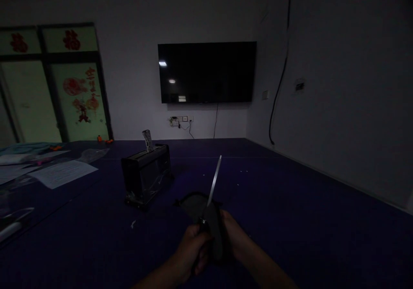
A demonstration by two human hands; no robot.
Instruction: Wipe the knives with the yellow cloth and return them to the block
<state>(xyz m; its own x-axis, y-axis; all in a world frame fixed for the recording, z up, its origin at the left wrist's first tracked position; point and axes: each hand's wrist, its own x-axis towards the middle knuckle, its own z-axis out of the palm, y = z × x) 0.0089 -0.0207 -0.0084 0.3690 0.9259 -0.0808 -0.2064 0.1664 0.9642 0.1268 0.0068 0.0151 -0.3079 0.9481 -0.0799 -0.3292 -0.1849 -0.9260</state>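
Observation:
My left hand [192, 247] is closed around the dark handle of a tool with a long, thin, straight metal shaft [215, 180]. The shaft points up and away, tilted slightly right; whether it is a screwdriver or a blade I cannot tell. Beside it, my right hand [232, 233] grips the right side of a dark, flat, curved piece [217, 237] with a greyish face and black edge. This piece lies behind and next to the tool's handle, and its kind is unclear in the dim light. Most of my right fingers are hidden behind it.
On the dark blue table [290, 220] stands a black toaster-like box [150, 170] with a pale patterned piece [147, 141] sticking up from its top. Paper sheets [66, 173] and clear plastic [93, 153] lie at left. Small white scraps dot the surface. A wall bounds the right.

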